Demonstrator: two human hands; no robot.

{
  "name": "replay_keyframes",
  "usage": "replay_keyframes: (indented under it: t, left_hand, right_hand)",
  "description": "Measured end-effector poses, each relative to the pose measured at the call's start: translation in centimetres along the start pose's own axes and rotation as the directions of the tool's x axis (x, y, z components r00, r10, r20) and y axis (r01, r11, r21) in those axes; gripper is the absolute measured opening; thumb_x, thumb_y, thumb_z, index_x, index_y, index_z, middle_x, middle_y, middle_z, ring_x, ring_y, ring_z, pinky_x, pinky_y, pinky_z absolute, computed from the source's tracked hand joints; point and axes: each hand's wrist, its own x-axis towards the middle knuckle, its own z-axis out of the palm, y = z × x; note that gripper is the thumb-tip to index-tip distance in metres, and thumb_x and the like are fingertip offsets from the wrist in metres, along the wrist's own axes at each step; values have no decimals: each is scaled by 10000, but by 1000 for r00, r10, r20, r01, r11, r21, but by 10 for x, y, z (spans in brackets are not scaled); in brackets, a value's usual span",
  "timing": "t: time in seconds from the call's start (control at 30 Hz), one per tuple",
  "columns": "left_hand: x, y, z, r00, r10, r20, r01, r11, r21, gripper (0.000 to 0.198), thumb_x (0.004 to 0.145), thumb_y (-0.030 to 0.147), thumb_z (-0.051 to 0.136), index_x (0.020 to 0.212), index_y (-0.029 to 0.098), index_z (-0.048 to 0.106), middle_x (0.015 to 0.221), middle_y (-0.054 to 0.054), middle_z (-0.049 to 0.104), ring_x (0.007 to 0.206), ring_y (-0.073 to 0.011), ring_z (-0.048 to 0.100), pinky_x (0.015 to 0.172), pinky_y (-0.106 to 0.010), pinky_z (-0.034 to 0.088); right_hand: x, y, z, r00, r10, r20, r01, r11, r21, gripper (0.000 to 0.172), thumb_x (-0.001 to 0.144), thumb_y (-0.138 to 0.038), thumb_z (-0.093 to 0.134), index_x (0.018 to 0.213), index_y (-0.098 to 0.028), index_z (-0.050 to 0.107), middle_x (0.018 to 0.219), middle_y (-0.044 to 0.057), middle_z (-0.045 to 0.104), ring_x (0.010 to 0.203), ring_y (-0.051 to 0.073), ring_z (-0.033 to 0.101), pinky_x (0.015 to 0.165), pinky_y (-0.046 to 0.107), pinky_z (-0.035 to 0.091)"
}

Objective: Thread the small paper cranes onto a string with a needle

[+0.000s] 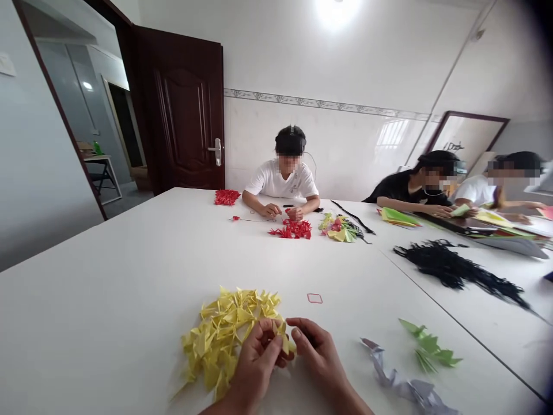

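A small folded yellow paper crane [285, 340] is pinched between the thumb and fingers of my left hand [260, 354]. Just to its right is my right hand [317, 349], its fingers curled and its thumb and index fingertips close to the crane. Whether those fingertips hold anything thin is too small to tell. Beside and behind my left hand lies a heap of yellow paper cranes [211, 334], partly hidden by that hand. A small red-outlined square [315, 298] is on the table beyond my hands.
On the white table [129, 300], a green crane string [432, 346] and pale purple cranes [401, 386] lie to my right. Farther off are black cords [458, 265], red cranes [291, 229] and coloured paper [397, 217]. A co-worker [283, 184] sits opposite; two more work at right.
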Motion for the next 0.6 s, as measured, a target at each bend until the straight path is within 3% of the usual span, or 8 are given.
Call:
replay_keyframes:
  t: [0.27, 0.37, 0.43, 0.5, 0.53, 0.6]
  left_hand:
    - [-1, -7, -2, 997, 39, 72, -43, 998, 56, 358, 741, 392, 670, 993, 162, 564, 771, -26, 602, 686, -115, 558, 631, -236, 453]
    - [-1, -6, -1, 999, 19, 45, -21, 999, 48, 415, 716, 414, 686, 1018, 162, 552, 776, -22, 593, 672, -115, 564, 638, -246, 460]
    - [0, -6, 0, 1000, 7, 30, -8, 998, 55, 443, 699, 424, 693, 1022, 159, 546, 780, -24, 593, 650, -118, 569, 621, -250, 457]
    - [0, -5, 2, 1000, 7, 27, -9, 998, 68, 423, 700, 420, 688, 1000, 153, 551, 771, -28, 595, 625, -121, 573, 590, -246, 444]
    - [0, -5, 2, 999, 14, 34, -16, 997, 73, 403, 700, 408, 688, 983, 152, 558, 767, -31, 598, 619, -122, 574, 578, -243, 437]
    - [-1, -5, 2, 999, 35, 32, -37, 998, 58, 358, 692, 381, 695, 942, 156, 574, 763, -33, 608, 608, -121, 573, 566, -239, 429]
  right_hand:
    - [-1, -5, 4, 996, 19, 92, -28, 995, 99, 382, 820, -463, 567, 969, -116, 631, 618, 21, 579, 539, 132, 524, 545, 264, 433]
    - [5, -2, -3, 999, 53, -8, -51, 986, 161, 407, 800, -486, 588, 974, -122, 646, 565, -12, 525, 505, 102, 476, 496, 222, 396]
    - [10, -7, -9, 984, 110, -142, -73, 968, 240, 414, 771, -502, 620, 951, -130, 653, 489, -53, 443, 430, 66, 374, 411, 179, 302]
    - [8, -19, -13, 962, 193, -191, -113, 923, 367, 414, 749, -509, 641, 957, -150, 648, 476, -69, 428, 373, 36, 256, 358, 163, 187]
    - [4, -27, -12, 959, 239, -151, -151, 887, 437, 416, 749, -509, 641, 995, -174, 638, 515, -59, 476, 356, 24, 210, 345, 163, 146]
    - [-11, -44, -3, 969, 237, 66, -240, 849, 471, 415, 755, -519, 628, 1001, -186, 650, 530, -26, 543, 345, 33, 258, 345, 170, 180]
